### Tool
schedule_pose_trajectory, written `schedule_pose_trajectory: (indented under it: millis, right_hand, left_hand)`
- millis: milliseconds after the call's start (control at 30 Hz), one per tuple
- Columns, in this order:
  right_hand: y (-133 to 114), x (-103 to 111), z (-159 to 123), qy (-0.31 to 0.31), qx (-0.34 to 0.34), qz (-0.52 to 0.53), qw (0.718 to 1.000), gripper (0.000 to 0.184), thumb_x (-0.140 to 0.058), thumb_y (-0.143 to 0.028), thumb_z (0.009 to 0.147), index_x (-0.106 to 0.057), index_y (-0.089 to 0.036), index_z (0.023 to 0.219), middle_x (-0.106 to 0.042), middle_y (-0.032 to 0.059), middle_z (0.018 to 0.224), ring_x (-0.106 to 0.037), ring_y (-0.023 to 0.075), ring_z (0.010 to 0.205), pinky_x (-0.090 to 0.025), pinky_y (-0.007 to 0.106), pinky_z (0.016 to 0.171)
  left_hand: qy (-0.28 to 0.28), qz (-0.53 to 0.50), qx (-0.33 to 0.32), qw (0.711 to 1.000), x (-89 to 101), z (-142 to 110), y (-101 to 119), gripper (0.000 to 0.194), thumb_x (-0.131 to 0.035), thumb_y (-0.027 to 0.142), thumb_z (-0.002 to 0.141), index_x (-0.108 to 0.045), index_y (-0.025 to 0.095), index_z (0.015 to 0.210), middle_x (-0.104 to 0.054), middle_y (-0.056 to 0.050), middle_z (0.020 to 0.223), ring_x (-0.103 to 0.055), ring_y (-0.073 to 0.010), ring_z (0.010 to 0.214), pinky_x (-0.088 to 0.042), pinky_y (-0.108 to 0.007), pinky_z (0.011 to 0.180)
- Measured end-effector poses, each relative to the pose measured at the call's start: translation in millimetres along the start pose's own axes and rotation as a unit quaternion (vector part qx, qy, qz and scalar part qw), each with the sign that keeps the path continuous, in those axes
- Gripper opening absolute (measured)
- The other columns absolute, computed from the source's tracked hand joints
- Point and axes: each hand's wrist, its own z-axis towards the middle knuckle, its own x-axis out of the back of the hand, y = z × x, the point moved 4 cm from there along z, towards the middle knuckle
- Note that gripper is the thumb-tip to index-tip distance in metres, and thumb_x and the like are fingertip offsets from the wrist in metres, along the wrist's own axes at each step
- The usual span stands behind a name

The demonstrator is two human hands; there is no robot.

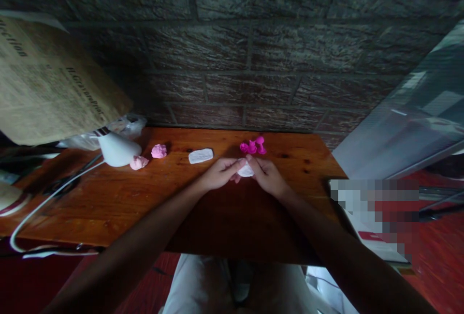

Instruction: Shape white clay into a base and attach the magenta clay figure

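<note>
Hands together: left hand (222,173) and right hand (268,176) clamped on white piece (246,170) | location: just on the near side of magenta objects (253,147) | probably light, soft, easily dented; best held lightly by opposite edges

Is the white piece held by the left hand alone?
No, the left hand and right hand both hold the white piece.

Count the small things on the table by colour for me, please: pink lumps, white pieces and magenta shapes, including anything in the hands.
Pink lumps: 2
White pieces: 2 (one lying on the table, one held in both hands)
Magenta shapes: 3, as far as I can tell, bunched close together
Total: 7
</note>
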Motion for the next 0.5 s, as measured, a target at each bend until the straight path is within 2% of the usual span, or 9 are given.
schedule_pose_trajectory:
  millis: [100,167,333,500]
  right_hand:
    - [-1.6,1.4,-1.1,0.021,0.009,-0.029,0.999,0.061,-0.038,-0.069,0.093,-0.06,-0.018,0.068,-0.063,0.0033,0.065,-0.052,0.0135,0.06,-0.041,0.028,0.06]
    - [-1.6,1.8,-2.0,0.012,-0.002,-0.026,1.0,0.061,-0.037,-0.07,0.092,-0.059,-0.018,0.068,-0.06,0.0016,0.062,-0.05,0.0127,0.057,-0.04,0.027,0.058]
    - [0.3,3.0,-3.4,-0.022,-0.039,-0.021,0.999,0.066,-0.03,-0.077,0.09,-0.049,-0.021,0.061,-0.045,-0.0034,0.052,-0.042,0.0106,0.049,-0.036,0.027,0.052]
    - [-1.5,3.9,-3.5,-0.021,-0.025,-0.031,0.999,0.058,-0.038,-0.072,0.091,-0.05,-0.021,0.068,-0.046,-0.0045,0.054,-0.042,0.0101,0.05,-0.035,0.026,0.053]
  left_hand:
    - [-0.034,0.009,0.011,0.999,-2.3,-1.5,0.9,0.058,-0.057,0.069,0.081,-0.059,0.014,0.065,-0.055,0.001,0.055,-0.046,-0.0083,0.051,-0.033,-0.021,0.051]
    - [-0.048,0.017,0.017,0.999,-2.8,-2.5,0.3,0.054,-0.06,0.066,0.082,-0.061,0.013,0.068,-0.057,0.001,0.056,-0.047,-0.0082,0.052,-0.032,-0.021,0.051]
    - [0.002,0.021,-0.023,1.0,5.0,-2.4,0.0,0.052,-0.057,0.063,0.086,-0.061,0.013,0.069,-0.055,0.002,0.057,-0.047,-0.008,0.053,-0.035,-0.021,0.053]
    - [0.022,0.038,-0.028,0.999,11.5,-2.8,-0.6,0.052,-0.056,0.062,0.087,-0.063,0.013,0.073,-0.051,0.004,0.053,-0.044,-0.0078,0.05,-0.036,-0.021,0.053]
